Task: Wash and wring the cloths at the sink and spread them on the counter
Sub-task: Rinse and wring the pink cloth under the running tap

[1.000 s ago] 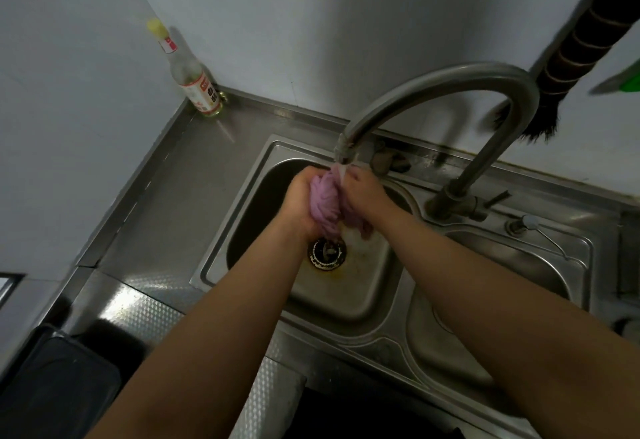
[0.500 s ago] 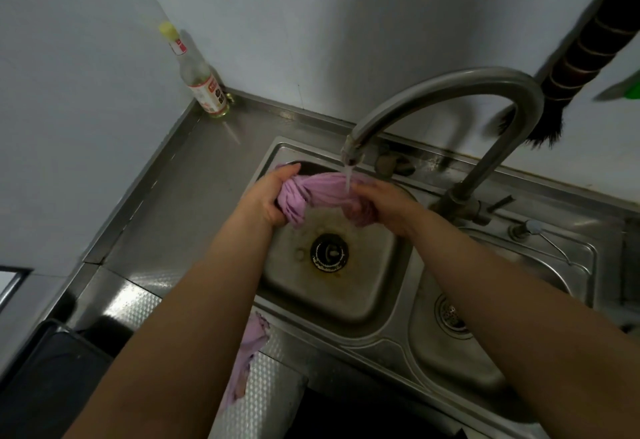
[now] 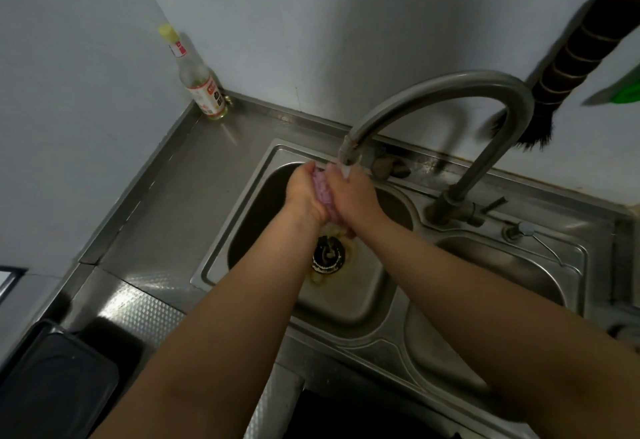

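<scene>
A pink cloth (image 3: 322,192) is bunched tight between my two hands over the left basin of the steel sink (image 3: 242,217). My left hand (image 3: 303,191) grips it from the left and my right hand (image 3: 353,196) grips it from the right, palms pressed together around it. Only a narrow strip of the cloth shows between them. Water runs from the curved tap (image 3: 349,151) onto my right hand and the cloth. The drain (image 3: 328,255) lies directly below my wrists.
A clear bottle (image 3: 202,83) with a yellow cap stands in the back left corner of the steel counter (image 3: 180,203). A second basin (image 3: 512,272) lies to the right. A dark brush (image 3: 585,57) hangs on the wall. A black container (image 3: 52,379) sits at the bottom left.
The cloth was stretched out between my hands half a second ago; now my hands have come together and bunched it up under the tap. The pink cloth on the front counter edge is hidden now.
</scene>
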Action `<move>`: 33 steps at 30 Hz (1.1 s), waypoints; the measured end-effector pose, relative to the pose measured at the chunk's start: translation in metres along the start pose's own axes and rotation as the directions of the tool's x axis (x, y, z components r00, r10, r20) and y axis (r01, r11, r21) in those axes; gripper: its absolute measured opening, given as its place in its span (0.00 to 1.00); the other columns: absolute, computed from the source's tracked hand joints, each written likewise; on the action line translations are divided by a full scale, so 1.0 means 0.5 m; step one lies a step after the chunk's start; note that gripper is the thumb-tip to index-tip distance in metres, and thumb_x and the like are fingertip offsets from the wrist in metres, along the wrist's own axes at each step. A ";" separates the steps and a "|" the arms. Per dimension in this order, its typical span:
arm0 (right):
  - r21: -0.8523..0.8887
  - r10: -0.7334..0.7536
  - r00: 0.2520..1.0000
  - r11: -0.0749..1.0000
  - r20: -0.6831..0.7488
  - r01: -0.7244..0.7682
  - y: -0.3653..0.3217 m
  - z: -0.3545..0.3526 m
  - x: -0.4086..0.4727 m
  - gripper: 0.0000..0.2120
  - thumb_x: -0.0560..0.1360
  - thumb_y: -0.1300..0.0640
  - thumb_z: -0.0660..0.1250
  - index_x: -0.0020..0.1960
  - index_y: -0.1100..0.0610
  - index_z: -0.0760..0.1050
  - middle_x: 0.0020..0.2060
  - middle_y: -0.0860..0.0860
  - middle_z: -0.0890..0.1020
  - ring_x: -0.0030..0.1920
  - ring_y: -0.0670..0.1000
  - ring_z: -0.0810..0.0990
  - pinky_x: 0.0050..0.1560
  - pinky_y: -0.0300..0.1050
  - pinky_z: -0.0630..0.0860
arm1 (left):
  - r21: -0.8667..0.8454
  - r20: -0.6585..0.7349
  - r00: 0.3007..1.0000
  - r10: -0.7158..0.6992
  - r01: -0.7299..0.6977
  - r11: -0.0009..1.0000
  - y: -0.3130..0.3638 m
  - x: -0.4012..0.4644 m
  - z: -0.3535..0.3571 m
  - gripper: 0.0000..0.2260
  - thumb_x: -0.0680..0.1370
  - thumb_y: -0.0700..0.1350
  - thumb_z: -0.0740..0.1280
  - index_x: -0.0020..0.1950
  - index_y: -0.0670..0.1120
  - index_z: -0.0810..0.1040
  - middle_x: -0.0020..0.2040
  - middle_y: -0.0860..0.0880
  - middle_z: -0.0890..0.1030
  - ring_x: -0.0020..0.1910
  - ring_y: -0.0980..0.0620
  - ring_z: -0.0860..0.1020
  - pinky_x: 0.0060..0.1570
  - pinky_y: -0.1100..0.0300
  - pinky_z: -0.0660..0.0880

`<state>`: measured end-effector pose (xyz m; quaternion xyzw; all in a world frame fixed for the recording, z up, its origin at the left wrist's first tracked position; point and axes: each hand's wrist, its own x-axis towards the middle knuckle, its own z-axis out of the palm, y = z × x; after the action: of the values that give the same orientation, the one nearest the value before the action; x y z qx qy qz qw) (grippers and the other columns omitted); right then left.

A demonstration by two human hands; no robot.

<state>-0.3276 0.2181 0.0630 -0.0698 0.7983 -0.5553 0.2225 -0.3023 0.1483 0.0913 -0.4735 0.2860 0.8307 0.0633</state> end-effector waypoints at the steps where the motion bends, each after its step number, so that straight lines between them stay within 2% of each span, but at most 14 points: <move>1: -0.017 -0.016 0.999 1.000 0.028 0.016 0.002 0.007 -0.009 0.15 0.79 0.52 0.57 0.42 0.58 0.76 0.38 0.56 0.81 0.41 0.54 0.81 0.46 0.50 0.77 | -0.021 -0.030 1.000 0.004 -0.005 1.000 0.005 0.004 -0.001 0.24 0.83 0.55 0.50 0.49 0.41 0.80 0.40 0.41 0.83 0.48 0.45 0.81 0.55 0.50 0.73; 4: -0.165 -0.034 0.999 0.986 0.004 0.034 0.000 -0.014 0.003 0.15 0.79 0.53 0.56 0.41 0.59 0.76 0.38 0.58 0.80 0.44 0.58 0.80 0.47 0.50 0.76 | 0.006 -0.031 0.999 0.026 -0.026 1.000 -0.013 -0.002 0.005 0.22 0.82 0.54 0.51 0.46 0.43 0.80 0.45 0.44 0.82 0.54 0.46 0.79 0.63 0.50 0.69; 6: -0.246 -0.044 0.999 0.968 0.001 0.043 -0.007 -0.037 0.017 0.15 0.80 0.55 0.56 0.45 0.64 0.77 0.42 0.62 0.80 0.46 0.60 0.79 0.46 0.48 0.72 | 0.033 -0.036 0.999 0.035 -0.034 0.999 -0.025 -0.006 0.018 0.21 0.82 0.54 0.52 0.42 0.45 0.78 0.40 0.45 0.79 0.44 0.48 0.78 0.53 0.53 0.71; 9: -0.221 -0.222 0.968 0.945 0.116 0.243 -0.019 -0.020 -0.026 0.16 0.80 0.51 0.56 0.41 0.58 0.76 0.35 0.55 0.79 0.37 0.55 0.78 0.40 0.50 0.73 | -0.061 -0.140 0.982 0.130 -0.140 0.988 0.003 0.023 0.011 0.14 0.81 0.51 0.57 0.42 0.45 0.75 0.35 0.47 0.77 0.37 0.51 0.78 0.42 0.55 0.76; 11: -0.189 -0.185 0.975 0.960 0.120 0.206 -0.017 -0.013 -0.038 0.17 0.81 0.51 0.54 0.39 0.58 0.75 0.34 0.54 0.79 0.36 0.53 0.78 0.41 0.50 0.75 | -0.060 -0.142 0.979 0.145 -0.155 0.986 0.008 0.031 0.003 0.15 0.82 0.50 0.56 0.47 0.43 0.76 0.35 0.46 0.77 0.38 0.53 0.78 0.44 0.56 0.75; 13: -0.248 -0.051 0.996 0.966 0.076 0.068 -0.009 -0.032 -0.006 0.15 0.81 0.55 0.54 0.43 0.59 0.75 0.39 0.57 0.79 0.45 0.59 0.80 0.47 0.52 0.75 | 0.022 -0.086 0.991 0.103 -0.101 0.995 -0.016 0.017 0.014 0.18 0.81 0.53 0.55 0.41 0.44 0.78 0.31 0.48 0.76 0.33 0.53 0.76 0.38 0.58 0.74; 15: -0.228 0.025 0.999 0.974 0.047 -0.013 -0.011 -0.049 0.009 0.13 0.80 0.56 0.55 0.38 0.54 0.70 0.37 0.53 0.76 0.47 0.62 0.78 0.47 0.50 0.74 | 0.087 -0.078 0.993 0.089 -0.083 0.993 -0.037 0.011 0.023 0.17 0.79 0.53 0.56 0.37 0.46 0.77 0.31 0.48 0.75 0.34 0.51 0.76 0.39 0.60 0.73; 19: -0.295 -0.145 0.982 0.940 0.119 0.175 -0.014 -0.009 -0.042 0.19 0.81 0.49 0.52 0.33 0.51 0.69 0.30 0.50 0.76 0.34 0.51 0.77 0.35 0.45 0.73 | -0.023 -0.186 0.971 0.147 -0.154 0.988 -0.009 0.023 0.003 0.13 0.79 0.49 0.61 0.52 0.42 0.79 0.44 0.43 0.82 0.44 0.47 0.81 0.47 0.54 0.77; 22: -0.343 -0.116 0.989 0.928 0.096 0.142 -0.005 -0.019 -0.032 0.19 0.81 0.49 0.52 0.32 0.51 0.68 0.29 0.49 0.75 0.33 0.51 0.77 0.37 0.47 0.74 | -0.051 -0.074 0.997 0.026 -0.030 0.998 -0.026 0.004 -0.003 0.19 0.81 0.53 0.56 0.57 0.42 0.80 0.51 0.43 0.82 0.55 0.46 0.80 0.53 0.52 0.75; 25: -0.444 -0.022 0.988 0.892 0.151 0.088 -0.003 -0.049 0.000 0.19 0.81 0.49 0.52 0.32 0.52 0.65 0.30 0.48 0.71 0.39 0.53 0.73 0.42 0.44 0.68 | -0.048 0.110 0.992 -0.067 0.072 0.996 -0.040 -0.010 -0.015 0.19 0.80 0.54 0.57 0.52 0.42 0.81 0.45 0.41 0.83 0.52 0.45 0.79 0.53 0.51 0.75; 27: -0.393 0.001 0.988 0.917 0.154 0.060 -0.001 -0.064 0.010 0.17 0.81 0.51 0.53 0.35 0.52 0.68 0.32 0.49 0.71 0.39 0.52 0.72 0.41 0.41 0.66 | -0.059 0.189 0.979 -0.074 0.086 0.994 -0.026 -0.014 -0.037 0.19 0.80 0.55 0.59 0.52 0.42 0.81 0.47 0.41 0.83 0.50 0.44 0.81 0.50 0.51 0.78; 28: -0.309 0.030 0.990 0.951 0.137 0.014 -0.003 -0.073 0.013 0.16 0.81 0.53 0.54 0.36 0.53 0.70 0.32 0.50 0.72 0.38 0.52 0.72 0.38 0.41 0.66 | -0.056 0.240 0.967 -0.083 0.099 0.993 -0.015 -0.017 -0.048 0.20 0.79 0.57 0.59 0.50 0.42 0.80 0.46 0.41 0.84 0.46 0.44 0.83 0.41 0.55 0.79; 30: -0.142 0.141 0.985 0.982 0.101 -0.126 -0.013 -0.089 0.018 0.15 0.80 0.50 0.55 0.39 0.53 0.73 0.34 0.53 0.75 0.33 0.53 0.74 0.32 0.40 0.68 | 0.018 0.289 0.951 -0.108 0.108 0.994 0.005 -0.013 -0.074 0.18 0.78 0.60 0.61 0.45 0.46 0.77 0.41 0.45 0.84 0.39 0.48 0.84 0.31 0.69 0.69; 33: 0.047 0.266 0.959 0.961 0.094 -0.271 -0.022 -0.107 0.031 0.14 0.79 0.45 0.59 0.48 0.55 0.76 0.38 0.52 0.78 0.36 0.51 0.77 0.34 0.40 0.72 | 0.087 0.266 0.961 -0.081 0.060 0.994 0.020 -0.013 -0.099 0.12 0.76 0.52 0.67 0.43 0.43 0.78 0.39 0.44 0.83 0.36 0.50 0.83 0.29 0.65 0.76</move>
<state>-0.3661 0.2545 0.0838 0.0218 0.7730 -0.5400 0.3323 -0.2651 0.1146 0.0816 -0.3634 0.2899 0.8727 0.1496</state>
